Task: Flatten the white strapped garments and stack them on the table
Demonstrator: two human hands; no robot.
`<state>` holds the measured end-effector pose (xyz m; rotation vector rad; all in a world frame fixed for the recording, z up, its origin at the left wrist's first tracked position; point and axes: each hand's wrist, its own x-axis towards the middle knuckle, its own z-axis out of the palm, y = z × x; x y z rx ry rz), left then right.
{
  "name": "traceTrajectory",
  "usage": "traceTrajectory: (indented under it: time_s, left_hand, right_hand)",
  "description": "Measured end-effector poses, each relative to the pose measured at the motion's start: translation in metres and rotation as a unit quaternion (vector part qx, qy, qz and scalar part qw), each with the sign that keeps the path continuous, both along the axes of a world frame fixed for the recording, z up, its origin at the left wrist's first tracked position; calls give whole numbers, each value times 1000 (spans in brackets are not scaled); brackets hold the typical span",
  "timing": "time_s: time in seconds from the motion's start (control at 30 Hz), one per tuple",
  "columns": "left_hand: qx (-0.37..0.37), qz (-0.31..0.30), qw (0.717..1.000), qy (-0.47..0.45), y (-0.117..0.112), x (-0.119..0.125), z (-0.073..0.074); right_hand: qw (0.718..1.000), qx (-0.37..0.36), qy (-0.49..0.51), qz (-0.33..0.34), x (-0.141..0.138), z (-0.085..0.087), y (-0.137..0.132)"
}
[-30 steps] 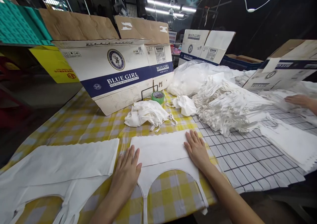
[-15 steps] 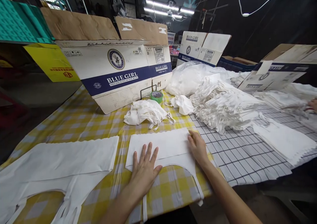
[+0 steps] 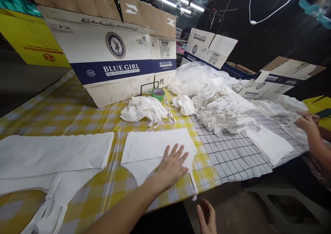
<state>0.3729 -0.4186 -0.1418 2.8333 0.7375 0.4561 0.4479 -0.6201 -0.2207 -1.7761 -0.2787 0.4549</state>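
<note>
A white fabric piece with cut-out handles lies flat on the yellow checked tablecloth near the table's front edge. My left hand presses flat on its lower right part, fingers spread. My right hand hangs below the table edge, off the cloth, fingers apart and holding nothing. It is just under the dangling strap end of the piece. A larger stack of the same white pieces lies to the left.
A Blue Girl carton stands behind, with a crumpled white bundle and a green tape roll before it. A heap of white pieces rests on a black-gridded cloth. Another person's hand works at the right.
My left hand slid rightward across the white piece, folding its left part over. My right hand left the piece and dropped below the table edge. The view tilted and shifted right.
</note>
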Motion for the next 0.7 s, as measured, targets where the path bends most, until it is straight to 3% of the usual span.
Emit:
traceTrajectory:
  time_s: [0.13,0.2,0.33,0.47,0.57,0.7]
  left_hand:
    - [5,4,1000,-2,-1,0,-2]
    - [6,8,1000,0,-2,1,-2]
    - [6,9,1000,4,-3,2,-4]
    - [-3,10,1000,10,-4,1,-3]
    - [-12,12,1000,13,-5,1,-2]
    - [-15,9,1000,11,-5,1,-1]
  right_hand:
    - [976,0,131,172,20,36,1]
    - [958,-1,169,230,28,43,-7]
    - [963,19,177,201,38,40,-15]
    - [957,100,207,178,28,44,9]
    - [923,125,266,250,15,53,16]
    - [867,77,394,295,20,65,-13]
